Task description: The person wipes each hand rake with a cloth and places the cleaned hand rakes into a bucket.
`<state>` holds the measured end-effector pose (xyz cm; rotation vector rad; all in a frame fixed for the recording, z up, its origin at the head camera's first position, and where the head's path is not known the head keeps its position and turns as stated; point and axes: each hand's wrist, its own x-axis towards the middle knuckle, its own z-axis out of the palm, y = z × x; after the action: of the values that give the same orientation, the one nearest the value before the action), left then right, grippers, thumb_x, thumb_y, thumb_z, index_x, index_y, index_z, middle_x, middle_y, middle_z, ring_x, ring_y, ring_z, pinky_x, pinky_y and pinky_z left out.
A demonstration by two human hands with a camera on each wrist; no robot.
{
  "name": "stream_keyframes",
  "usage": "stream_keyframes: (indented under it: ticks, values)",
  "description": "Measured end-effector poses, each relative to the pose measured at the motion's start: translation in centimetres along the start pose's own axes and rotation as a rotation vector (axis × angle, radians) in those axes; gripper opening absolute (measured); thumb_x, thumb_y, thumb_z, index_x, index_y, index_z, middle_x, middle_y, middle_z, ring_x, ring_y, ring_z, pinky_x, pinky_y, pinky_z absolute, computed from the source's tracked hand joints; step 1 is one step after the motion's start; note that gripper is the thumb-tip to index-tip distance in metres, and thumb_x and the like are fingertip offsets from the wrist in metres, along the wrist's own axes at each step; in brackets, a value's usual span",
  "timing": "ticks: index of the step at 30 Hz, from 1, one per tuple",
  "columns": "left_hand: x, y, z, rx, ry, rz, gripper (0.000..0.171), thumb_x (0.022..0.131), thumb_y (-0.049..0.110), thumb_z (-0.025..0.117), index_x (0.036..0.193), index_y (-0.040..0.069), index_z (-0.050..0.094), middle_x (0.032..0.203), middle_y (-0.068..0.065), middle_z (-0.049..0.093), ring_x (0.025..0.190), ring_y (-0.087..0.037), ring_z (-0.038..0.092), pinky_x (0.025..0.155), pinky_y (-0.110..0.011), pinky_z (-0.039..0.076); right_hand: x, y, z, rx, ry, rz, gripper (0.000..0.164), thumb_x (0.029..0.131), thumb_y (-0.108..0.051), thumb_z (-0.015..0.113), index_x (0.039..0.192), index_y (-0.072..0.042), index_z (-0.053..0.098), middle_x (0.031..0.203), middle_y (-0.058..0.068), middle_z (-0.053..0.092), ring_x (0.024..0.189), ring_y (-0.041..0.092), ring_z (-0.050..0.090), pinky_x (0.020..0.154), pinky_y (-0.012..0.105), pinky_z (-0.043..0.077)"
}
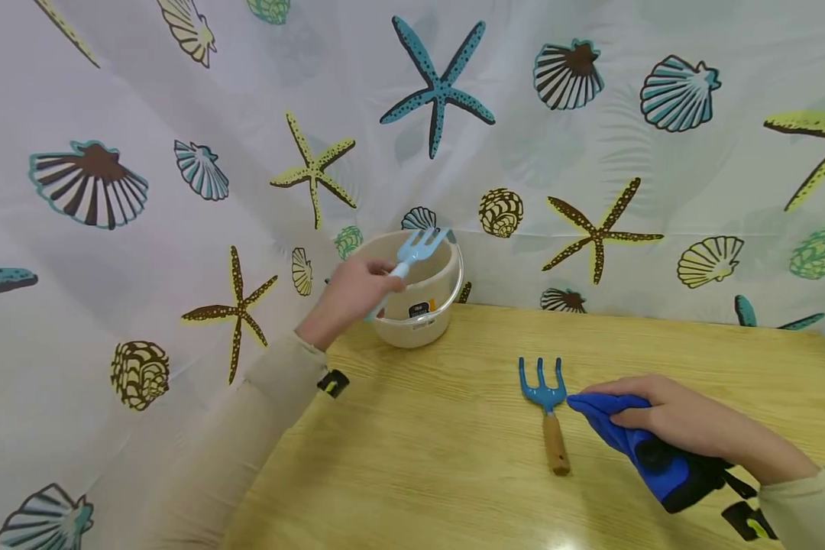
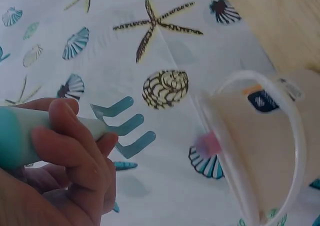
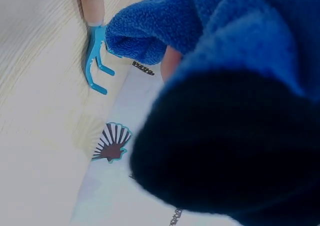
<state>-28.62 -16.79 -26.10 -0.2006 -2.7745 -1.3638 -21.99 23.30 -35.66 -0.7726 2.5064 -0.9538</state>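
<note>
My left hand grips a light blue garden hand fork by its handle, tines pointing up and away. In the head view, the fork is in front of the opening of a cream bucket; the left wrist view shows its tines apart from the rim. My right hand holds a bunched blue cloth above the table. Just left of the cloth lies a second hand fork, blue with a wooden handle. Cloth and a dark blurred shape hide most of the right hand in its wrist view.
The wooden table meets a white curtain printed with starfish and shells at the back and left. The bucket's white bail handle hangs down its front. A small blurred pink thing shows at the bucket's rim.
</note>
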Motion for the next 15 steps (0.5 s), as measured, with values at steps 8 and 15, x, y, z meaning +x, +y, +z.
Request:
stream_keyframes:
  ticks: [8,15]
  values:
    - [6.4,1.2,-4.8,0.248,-0.015,-0.045,0.021,0.084,0.018,0.065,0.069,0.006,0.057,0.072,-0.005,0.057,0.06,-0.025,0.063,0.057,-0.033,0.053,-1.7,0.8,0.1,-0.035,0.026,0.054,0.045,0.095,-0.019,0.056,0.138,-0.008,0.049,0.125,0.022,0.053,0.083,0.021,0.052,0.057,0.029,0.047]
    - [10.5,0.9,-6.6,0.301,-0.067,-0.118,0.013,0.079,0.013,0.065,0.074,0.004,0.058,0.079,-0.011,0.057,0.057,-0.024,0.063,0.055,-0.033,0.056,-1.6,1.8,0.1,-0.127,0.018,0.042,0.044,0.093,-0.024,0.059,0.134,-0.008,0.053,0.125,0.02,0.057,0.106,0.032,0.052,0.072,0.042,0.05]
